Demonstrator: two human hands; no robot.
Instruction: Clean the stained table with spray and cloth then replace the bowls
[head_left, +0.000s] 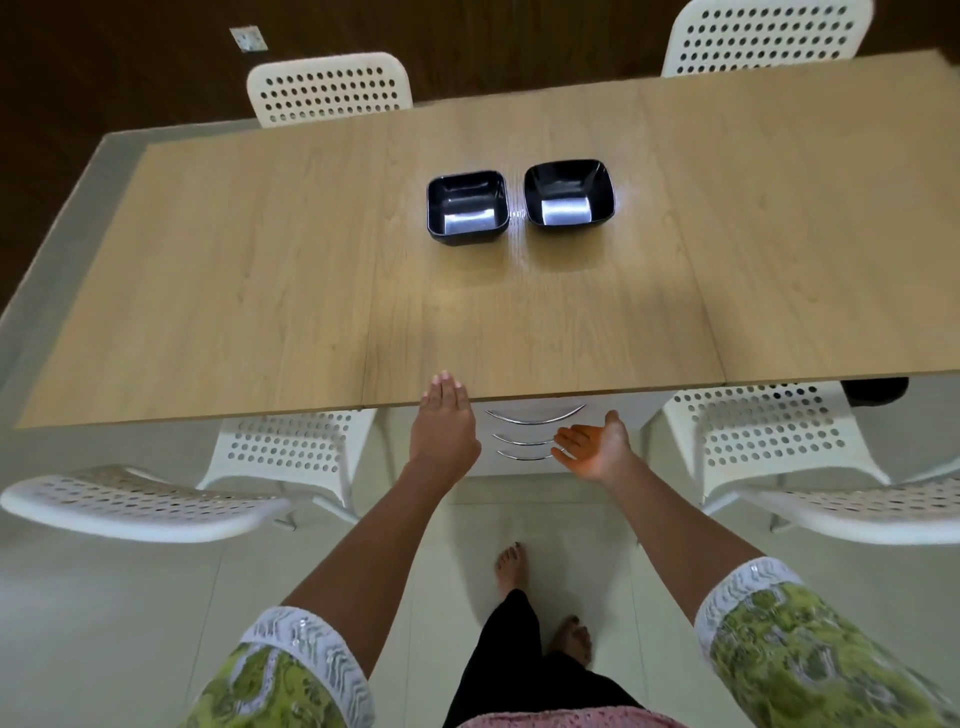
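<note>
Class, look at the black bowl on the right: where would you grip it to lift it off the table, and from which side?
Pinch the near rim of the right bowl, coming from above on the person's side. It sits upright and empty, and its sloping walls offer less hold lower down.

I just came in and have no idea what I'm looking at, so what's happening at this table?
A person stands at the near edge of a wooden table, both arms reaching forward and holding nothing. The left hand lies flat, its fingers over the table's edge. The right hand is open, palm up, below the tabletop in front of a white drawer unit. Two empty black bowls sit side by side mid-table. No spray or cloth is in view. White chairs surround the table.
</note>
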